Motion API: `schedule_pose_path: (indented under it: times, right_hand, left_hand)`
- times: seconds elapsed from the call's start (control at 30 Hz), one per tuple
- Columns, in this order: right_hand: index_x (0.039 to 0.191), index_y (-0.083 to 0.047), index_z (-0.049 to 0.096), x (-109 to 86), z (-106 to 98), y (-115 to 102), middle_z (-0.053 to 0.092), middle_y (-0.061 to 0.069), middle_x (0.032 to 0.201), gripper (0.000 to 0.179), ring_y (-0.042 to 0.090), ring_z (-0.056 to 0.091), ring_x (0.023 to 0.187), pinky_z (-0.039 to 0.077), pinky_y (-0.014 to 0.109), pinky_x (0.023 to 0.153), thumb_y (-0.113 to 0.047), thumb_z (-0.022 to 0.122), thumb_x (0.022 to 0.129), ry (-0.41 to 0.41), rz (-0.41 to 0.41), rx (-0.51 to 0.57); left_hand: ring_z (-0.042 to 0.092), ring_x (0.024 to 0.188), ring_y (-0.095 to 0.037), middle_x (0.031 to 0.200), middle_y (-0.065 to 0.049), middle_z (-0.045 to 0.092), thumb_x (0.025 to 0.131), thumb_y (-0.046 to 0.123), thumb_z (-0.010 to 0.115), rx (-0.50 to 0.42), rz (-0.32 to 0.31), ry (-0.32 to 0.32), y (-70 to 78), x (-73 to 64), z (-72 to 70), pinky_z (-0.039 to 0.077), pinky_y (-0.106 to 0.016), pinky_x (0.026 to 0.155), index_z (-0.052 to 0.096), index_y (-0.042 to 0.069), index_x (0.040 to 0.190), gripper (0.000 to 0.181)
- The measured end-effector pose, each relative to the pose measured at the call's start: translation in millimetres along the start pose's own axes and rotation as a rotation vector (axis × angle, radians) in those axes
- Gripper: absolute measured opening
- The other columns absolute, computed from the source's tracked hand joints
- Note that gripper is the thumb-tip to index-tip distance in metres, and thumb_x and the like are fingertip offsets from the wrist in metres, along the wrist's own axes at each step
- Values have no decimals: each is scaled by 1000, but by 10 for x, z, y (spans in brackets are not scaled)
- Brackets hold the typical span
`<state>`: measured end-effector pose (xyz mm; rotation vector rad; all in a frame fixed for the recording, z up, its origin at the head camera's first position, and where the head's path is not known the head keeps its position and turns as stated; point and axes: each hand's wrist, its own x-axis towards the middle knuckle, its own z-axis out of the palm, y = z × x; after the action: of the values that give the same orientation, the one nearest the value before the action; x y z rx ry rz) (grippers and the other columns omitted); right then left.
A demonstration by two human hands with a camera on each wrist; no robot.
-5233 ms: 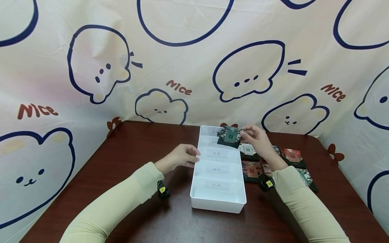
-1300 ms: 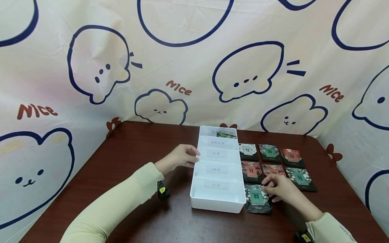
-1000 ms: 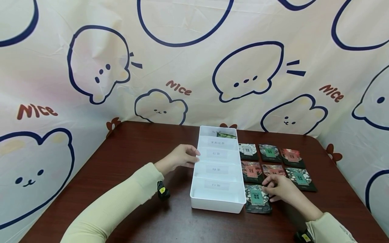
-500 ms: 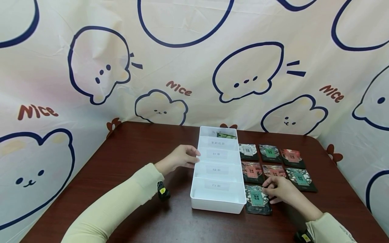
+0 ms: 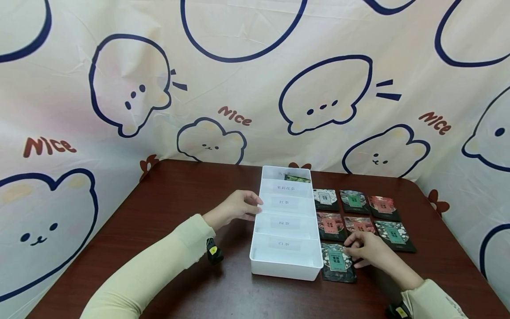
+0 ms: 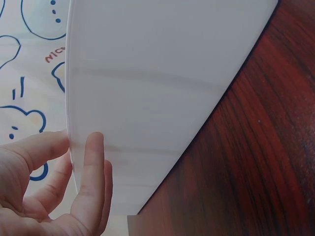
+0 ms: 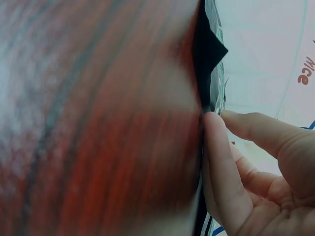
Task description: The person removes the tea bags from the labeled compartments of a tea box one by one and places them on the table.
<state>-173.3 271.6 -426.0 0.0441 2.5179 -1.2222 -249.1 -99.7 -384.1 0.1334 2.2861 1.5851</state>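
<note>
A long white divided box (image 5: 287, 269) stands on the table, with a paper label in each compartment. My left hand (image 5: 238, 204) pinches its left rim; in the left wrist view the fingers (image 6: 94, 152) lie along the outer wall. Beside the box's near right corner lies a green-labelled tea sachet (image 5: 336, 261). My right hand (image 5: 368, 250) pinches its right edge between thumb and finger, and in the right wrist view that dark edge (image 7: 204, 64) stands between the fingertips. Another green sachet (image 5: 296, 178) sits in the far compartment, only its edge showing.
Several tea sachets lie in two rows right of the box: a white one (image 5: 325, 198), a green one (image 5: 353, 200) and a red one (image 5: 384, 207) behind, two red ones (image 5: 330, 225) and a green one (image 5: 394, 235) in front. A printed cloth (image 5: 263, 88) hangs behind the table.
Some five seconds ago my right hand held a green sachet over the box's far end. It has come down to the near right, where a sachet now lies. Over the last second both hands stay still.
</note>
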Motion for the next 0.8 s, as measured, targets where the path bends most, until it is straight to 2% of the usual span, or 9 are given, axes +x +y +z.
schedule_pose_path:
  times: [0.33,0.43,0.6,0.67,0.8]
  right_hand:
    - [102,1,58,-11,-25,-6,57,9,78,23,19,59,67,59,35,55,-11,71,87,-13,-2,1]
    - [105,2,57,-15,-75,-23,58,9,80,26,20,60,69,59,36,57,-13,71,88,-32,-30,17]
    - [113,6,56,-1,-289,-178,59,12,88,37,23,63,73,60,36,60,-21,68,91,-47,-148,43]
    - [116,6,55,13,-411,-290,60,14,91,38,21,63,71,59,35,58,-22,65,93,-40,-224,32]
    - [120,2,55,106,-622,-520,63,16,100,36,16,65,77,59,32,65,-25,61,96,0,-367,-9]
  left_hand:
    - [66,81,-21,103,-15,60,84,0,73,-5,-17,8,11,0,4,61,-37,74,66,1,103,21]
    - [66,81,-22,103,-15,60,84,0,72,-5,-18,9,12,-3,9,61,-37,74,66,1,104,21]
    - [67,81,-22,103,-15,60,83,1,73,4,-11,4,9,-6,19,61,-38,74,66,1,104,22]
    - [67,81,-22,103,-15,60,84,2,73,7,-8,5,3,-3,18,61,-38,74,66,2,104,22]
    - [67,80,-22,103,-15,60,84,2,73,4,-12,14,4,-6,10,61,-37,74,66,2,104,21]
